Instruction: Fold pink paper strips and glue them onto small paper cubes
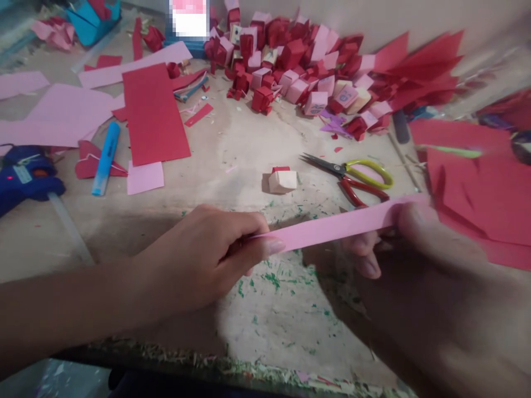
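A long pink paper strip (332,225) is stretched between my two hands above the table. My left hand (224,249) pinches its left end between thumb and forefinger. At the other end, my right hand (415,254), partly blurred, grips the strip with the thumb on top. Just beyond the strip lie scissors (338,167) with one yellow and one red handle, blades spread and pointing left. A small pale block (283,181) with red paper on its back sits on the table past my left fingertips.
Red and pink paper-covered cubes (290,61) are heaped at the back. Red sheets (481,193) lie at right. On the left are a red rectangle (155,113), a blue highlighter (107,157), pink paper (62,113) and a blue glue gun (29,177). Green scraps (271,280) litter the tabletop.
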A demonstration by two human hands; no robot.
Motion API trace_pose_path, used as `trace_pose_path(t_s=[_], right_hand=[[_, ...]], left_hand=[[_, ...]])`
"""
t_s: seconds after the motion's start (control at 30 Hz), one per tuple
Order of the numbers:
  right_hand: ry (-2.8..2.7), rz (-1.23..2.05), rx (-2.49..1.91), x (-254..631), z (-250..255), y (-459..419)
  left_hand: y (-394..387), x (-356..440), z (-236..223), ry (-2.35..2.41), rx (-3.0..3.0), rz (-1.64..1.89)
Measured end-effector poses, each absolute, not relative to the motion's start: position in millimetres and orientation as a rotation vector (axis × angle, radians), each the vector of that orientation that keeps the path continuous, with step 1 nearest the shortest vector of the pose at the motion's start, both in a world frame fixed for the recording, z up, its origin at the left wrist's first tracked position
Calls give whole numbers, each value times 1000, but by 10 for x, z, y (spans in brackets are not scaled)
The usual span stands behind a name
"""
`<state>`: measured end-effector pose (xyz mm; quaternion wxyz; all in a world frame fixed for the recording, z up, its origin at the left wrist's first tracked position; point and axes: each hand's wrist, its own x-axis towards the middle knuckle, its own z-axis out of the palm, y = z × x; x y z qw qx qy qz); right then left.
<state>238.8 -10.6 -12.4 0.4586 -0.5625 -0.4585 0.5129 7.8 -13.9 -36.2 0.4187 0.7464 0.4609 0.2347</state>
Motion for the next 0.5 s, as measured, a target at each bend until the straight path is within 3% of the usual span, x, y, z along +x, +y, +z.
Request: trace_pose_path(t_s=[0.13,0.37,0.5], right_hand=[[-1050,1386,-1396,2463,-151,-78],[-620,1112,-1268,2419,-158,179],[-865,1192,-1257,2391,-234,26]], left_hand=[[-130,75,-375,1189,1842,589],[-126,33,-385,1254,1886,642],[-170,44,-336,1330,1913,875]])
